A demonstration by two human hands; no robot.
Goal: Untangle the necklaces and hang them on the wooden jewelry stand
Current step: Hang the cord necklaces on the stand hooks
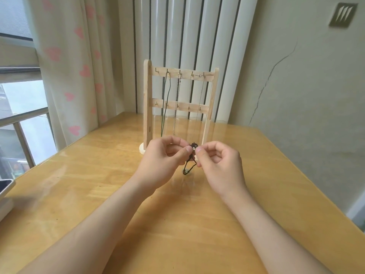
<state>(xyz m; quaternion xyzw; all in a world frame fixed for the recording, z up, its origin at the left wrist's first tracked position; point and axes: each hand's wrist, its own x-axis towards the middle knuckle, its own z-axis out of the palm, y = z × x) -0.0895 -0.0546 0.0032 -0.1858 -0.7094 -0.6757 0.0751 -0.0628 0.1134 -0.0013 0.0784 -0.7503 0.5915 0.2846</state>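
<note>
Before the wooden jewelry stand [147, 99], my left hand [165, 157] and right hand [218, 162] pinch a knotted black cord necklace [189, 164] above the desk [94, 186]. Light and limp, it likely wants a narrow grip beside the knot.

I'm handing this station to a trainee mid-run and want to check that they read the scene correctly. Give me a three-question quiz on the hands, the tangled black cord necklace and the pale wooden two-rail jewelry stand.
1. True or false: the tangled black cord necklace lies untouched on the glossy wooden table.
2. Multiple choice: which hook on the top rail of the pale wooden jewelry stand is bare? A leftmost; B second from left; C middle.
3. Short answer: what hangs from the top rail's second hook from the left?

Key
1. False: the left hand and the right hand both pinch it.
2. A.
3. The dark green cord necklace.
</note>
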